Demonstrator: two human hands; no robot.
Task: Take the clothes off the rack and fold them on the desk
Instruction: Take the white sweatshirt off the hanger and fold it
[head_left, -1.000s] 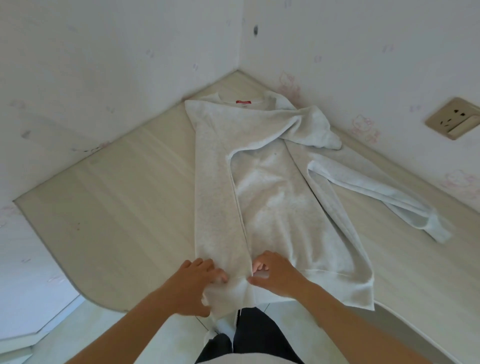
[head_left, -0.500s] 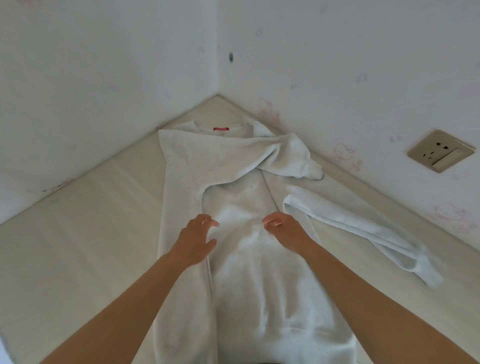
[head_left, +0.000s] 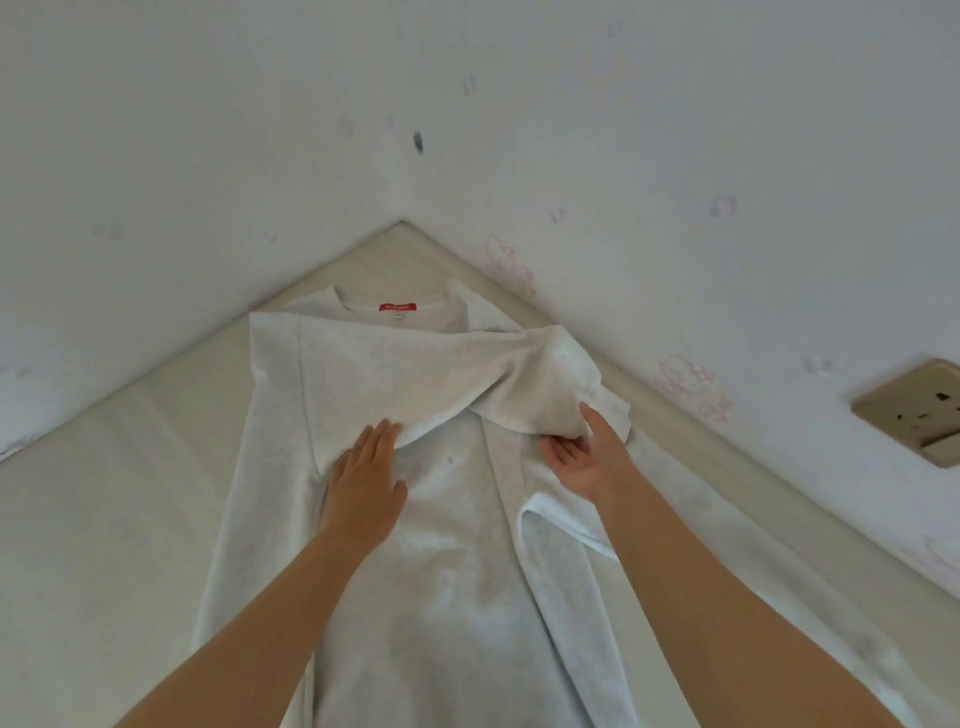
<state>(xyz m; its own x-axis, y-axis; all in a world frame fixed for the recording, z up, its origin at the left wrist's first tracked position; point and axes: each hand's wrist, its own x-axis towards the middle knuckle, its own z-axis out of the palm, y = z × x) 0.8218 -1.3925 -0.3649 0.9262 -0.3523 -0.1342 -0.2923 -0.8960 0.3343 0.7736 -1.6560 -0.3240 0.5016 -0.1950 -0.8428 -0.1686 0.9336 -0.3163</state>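
A light grey sweatshirt (head_left: 447, 571) lies flat on the pale wooden desk (head_left: 130, 519), its collar with a red label (head_left: 398, 307) toward the wall corner. One sleeve (head_left: 467, 384) is folded across the chest. My left hand (head_left: 363, 488) rests flat on the chest, fingertips at that sleeve's lower edge. My right hand (head_left: 587, 457) holds the sleeve's bunched end, thumb on top and fingers beneath, lifting it slightly. The other sleeve (head_left: 566, 525) runs off to the right under my right forearm.
Two white walls meet at the corner (head_left: 402, 221) just behind the collar. A beige wall socket (head_left: 914, 410) sits on the right wall. Bare desk surface shows left of the sweatshirt and along the right wall.
Both hands moved from the hem up the sweatshirt's body to the chest. The left hand flattened on the cloth and the right hand took hold of the folded sleeve's end.
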